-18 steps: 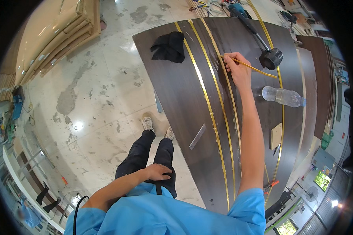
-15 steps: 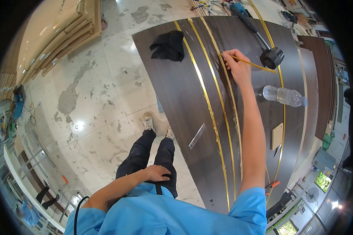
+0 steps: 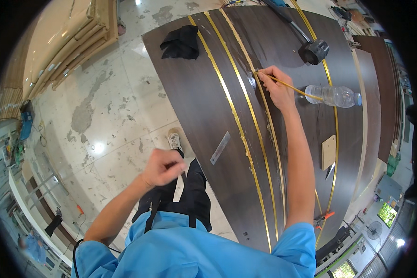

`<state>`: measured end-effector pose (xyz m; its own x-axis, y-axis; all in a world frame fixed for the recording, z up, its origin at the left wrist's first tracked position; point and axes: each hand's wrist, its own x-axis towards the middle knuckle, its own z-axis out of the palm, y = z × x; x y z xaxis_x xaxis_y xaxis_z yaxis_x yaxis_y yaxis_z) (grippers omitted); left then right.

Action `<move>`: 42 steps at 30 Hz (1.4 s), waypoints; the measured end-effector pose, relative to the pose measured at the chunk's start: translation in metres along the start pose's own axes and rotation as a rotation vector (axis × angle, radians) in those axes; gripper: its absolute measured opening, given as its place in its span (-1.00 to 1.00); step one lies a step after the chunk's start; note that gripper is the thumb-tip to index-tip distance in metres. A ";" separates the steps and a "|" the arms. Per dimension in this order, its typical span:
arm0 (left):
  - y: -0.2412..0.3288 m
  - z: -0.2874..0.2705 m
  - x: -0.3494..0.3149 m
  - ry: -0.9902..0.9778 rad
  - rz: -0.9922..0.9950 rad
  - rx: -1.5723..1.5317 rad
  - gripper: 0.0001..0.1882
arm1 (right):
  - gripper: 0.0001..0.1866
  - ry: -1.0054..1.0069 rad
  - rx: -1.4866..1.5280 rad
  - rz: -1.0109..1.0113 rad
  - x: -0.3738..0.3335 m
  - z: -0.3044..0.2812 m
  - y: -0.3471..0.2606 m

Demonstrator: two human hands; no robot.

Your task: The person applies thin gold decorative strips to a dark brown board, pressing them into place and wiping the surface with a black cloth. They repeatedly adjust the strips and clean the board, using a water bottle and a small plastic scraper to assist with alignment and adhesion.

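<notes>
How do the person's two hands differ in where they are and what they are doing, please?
The right hand reaches out over the dark wood panel with the arm straight, while the left hand stays close to the body, above the floor beside the panel. The right hand pinches a thin yellow stick with its tip at a gold strip; the left hand is loosely curled and holds nothing visible. Both are bare.

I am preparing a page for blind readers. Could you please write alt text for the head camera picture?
Seen from above, a person's right hand holds a thin yellow stick with its tip on a dark wooden panel with gold strips. The left hand hangs loosely closed, off the panel. A plastic bottle, black cloth and metal ruler lie on the panel.
</notes>
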<state>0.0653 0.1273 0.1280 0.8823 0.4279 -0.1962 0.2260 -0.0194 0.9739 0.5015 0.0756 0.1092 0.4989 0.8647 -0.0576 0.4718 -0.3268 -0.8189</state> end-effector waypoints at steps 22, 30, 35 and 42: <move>-0.009 -0.103 0.282 0.611 0.333 1.065 -0.54 | -0.87 -0.108 0.056 0.024 -0.132 -0.051 0.028; 0.002 -0.035 0.220 0.711 0.240 1.009 -0.57 | -0.89 -0.126 0.035 -0.038 -0.169 -0.067 0.035; 0.007 -0.010 0.177 0.540 0.335 0.876 -0.54 | -0.85 -0.157 0.004 -0.028 -0.188 -0.075 0.038; 0.011 0.008 0.140 0.486 0.263 0.911 -0.68 | -0.85 -0.135 0.056 -0.002 -0.218 -0.082 0.042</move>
<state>0.1948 0.1798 0.1108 0.7344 0.6228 0.2699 0.4535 -0.7461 0.4875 0.4722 -0.1584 0.1339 0.3937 0.9102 -0.1288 0.4301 -0.3062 -0.8493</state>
